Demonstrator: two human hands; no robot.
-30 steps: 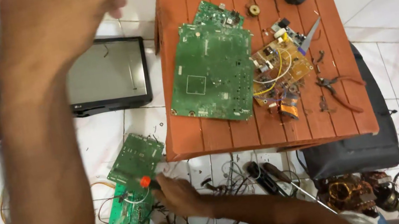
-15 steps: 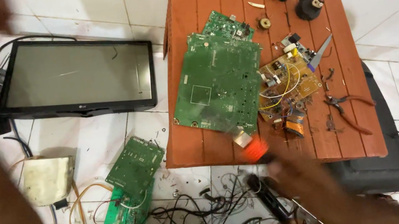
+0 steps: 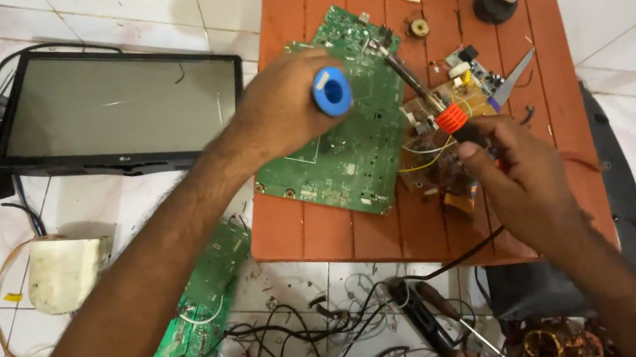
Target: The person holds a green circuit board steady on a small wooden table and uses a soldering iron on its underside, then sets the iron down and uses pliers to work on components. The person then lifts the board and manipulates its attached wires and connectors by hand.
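Since the earlier frame both hands have come up over the worktop [image 3: 325, 220]: the left hand [image 3: 284, 106], then out of view at the upper left, now hovers above the large green board [image 3: 354, 138], and the right hand [image 3: 520, 179] has carried the iron [image 3: 430, 99] from the worktop's near edge to its middle.

We see the left hand closed around a blue spool [image 3: 332, 91], the hollow core facing the camera. We judge the spool light and rigid, its wound wire soft and easily kinked; the flanges are the sound place to hold it.

The right hand grips the iron by its dark handle, just behind the orange collar. The metal shaft slants up and left, its tip over the board's top corner; whether it touches we cannot tell. The iron looks light and stiff, and we would keep fingers behind the collar, since the shaft may be hot.

The board lies flat, thin and stiff but fragile; its edges are the safe hold. A smaller, wired board [image 3: 452, 156] lies just beside it. A monitor [image 3: 117, 109] and a second green board [image 3: 191, 346] rest on the floor.
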